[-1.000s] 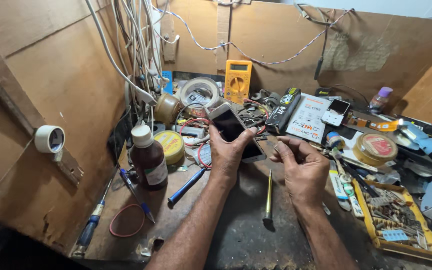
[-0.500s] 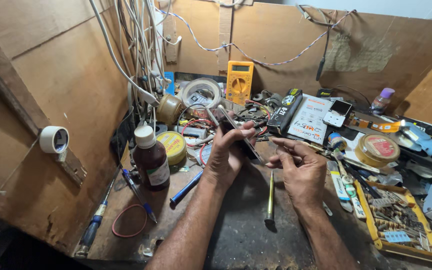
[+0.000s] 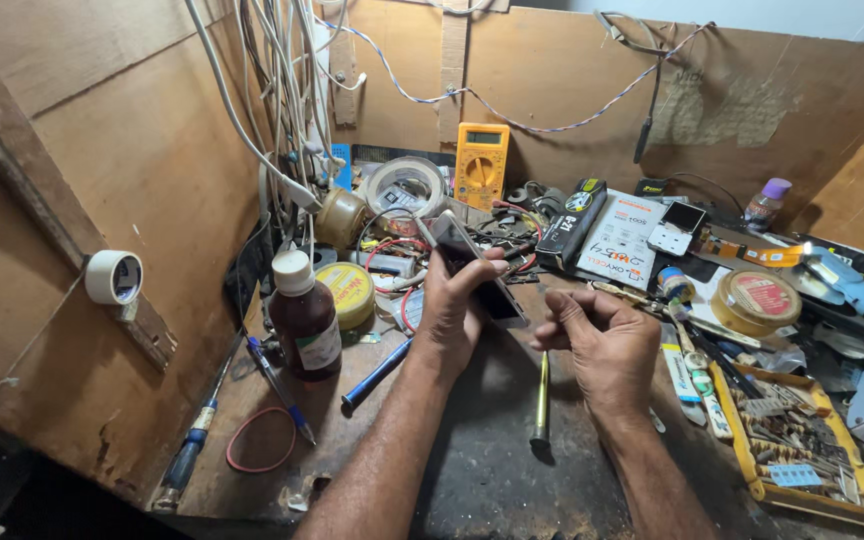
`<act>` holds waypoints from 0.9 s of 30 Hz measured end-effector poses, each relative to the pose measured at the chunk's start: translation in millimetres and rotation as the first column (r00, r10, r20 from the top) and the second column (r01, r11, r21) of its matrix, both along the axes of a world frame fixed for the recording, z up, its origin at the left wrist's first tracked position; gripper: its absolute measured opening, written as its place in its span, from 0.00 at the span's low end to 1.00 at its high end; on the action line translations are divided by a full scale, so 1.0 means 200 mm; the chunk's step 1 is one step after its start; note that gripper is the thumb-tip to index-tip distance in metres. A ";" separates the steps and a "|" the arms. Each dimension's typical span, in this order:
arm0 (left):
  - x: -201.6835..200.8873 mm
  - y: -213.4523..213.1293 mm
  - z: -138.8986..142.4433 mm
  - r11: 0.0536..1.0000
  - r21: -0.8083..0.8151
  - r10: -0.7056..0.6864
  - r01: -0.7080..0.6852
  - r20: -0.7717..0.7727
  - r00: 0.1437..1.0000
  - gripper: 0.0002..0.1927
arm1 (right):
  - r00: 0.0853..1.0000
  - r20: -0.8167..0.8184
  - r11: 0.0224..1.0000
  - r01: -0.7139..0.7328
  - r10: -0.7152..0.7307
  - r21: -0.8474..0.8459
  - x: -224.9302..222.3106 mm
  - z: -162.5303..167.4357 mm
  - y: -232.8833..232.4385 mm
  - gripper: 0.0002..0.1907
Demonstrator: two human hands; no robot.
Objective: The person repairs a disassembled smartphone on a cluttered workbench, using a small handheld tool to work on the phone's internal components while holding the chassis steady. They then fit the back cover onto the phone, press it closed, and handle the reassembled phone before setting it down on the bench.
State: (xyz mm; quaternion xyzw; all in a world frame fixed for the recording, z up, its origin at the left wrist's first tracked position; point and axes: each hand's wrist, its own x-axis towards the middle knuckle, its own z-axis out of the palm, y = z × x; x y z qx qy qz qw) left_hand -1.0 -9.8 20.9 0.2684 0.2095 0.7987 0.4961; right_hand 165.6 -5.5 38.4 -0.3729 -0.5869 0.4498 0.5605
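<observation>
Slim dark-screened silver phone (image 3: 472,265) sits tilted, gripped by left hand (image 3: 457,310); right hand (image 3: 602,345) w/ fingers curled, pinching something too small to tell. Brown glass bottle w/ white cap & pale label (image 3: 302,318) stands left, round yellow tin (image 3: 350,293) just behind.

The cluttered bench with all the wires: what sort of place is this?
Most likely a small electronics or phone repair bench. A yellow multimeter stands at the back, the left hand holds a phone, and a yellow tray of small parts sits nearby.

Plywood walls (image 3: 152,150) w/ hanging cables (image 3: 282,90); dark worn benchtop (image 3: 492,480)
</observation>
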 end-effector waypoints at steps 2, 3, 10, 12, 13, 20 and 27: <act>0.02 0.00 0.00 0.997 -0.006 0.074 -0.075 -0.028 0.997 0.29 | 0.999 0.033 1.000 -0.012 0.011 0.029 0.00 0.00 -0.01 0.09; 0.02 0.00 0.01 0.994 -0.009 0.112 -0.112 -0.043 0.993 0.27 | 0.999 0.050 0.999 -0.018 0.016 0.043 0.01 0.00 -0.01 0.09; 0.04 -0.02 0.03 0.984 -0.030 0.174 -0.176 -0.063 0.983 0.29 | 0.995 0.101 0.976 -0.046 0.025 0.212 0.00 -0.01 0.00 0.07; 0.04 -0.02 0.04 0.982 -0.023 0.183 -0.186 -0.077 0.980 0.29 | 0.986 0.164 0.970 -0.028 -0.012 0.240 0.00 -0.02 0.01 0.07; 0.04 -0.02 0.04 0.981 -0.024 0.187 -0.190 -0.082 0.979 0.30 | 0.987 0.159 0.973 -0.024 -0.014 0.230 0.00 -0.02 0.01 0.07; 0.04 -0.02 0.05 0.979 -0.044 0.194 -0.198 -0.074 0.978 0.30 | 0.986 0.159 0.993 -0.063 0.046 0.104 0.01 -0.02 0.02 0.08; 0.04 -0.03 0.06 0.975 -0.044 0.213 -0.217 -0.077 0.974 0.31 | 0.941 0.332 0.997 0.052 -0.069 0.058 0.01 -0.06 0.05 0.07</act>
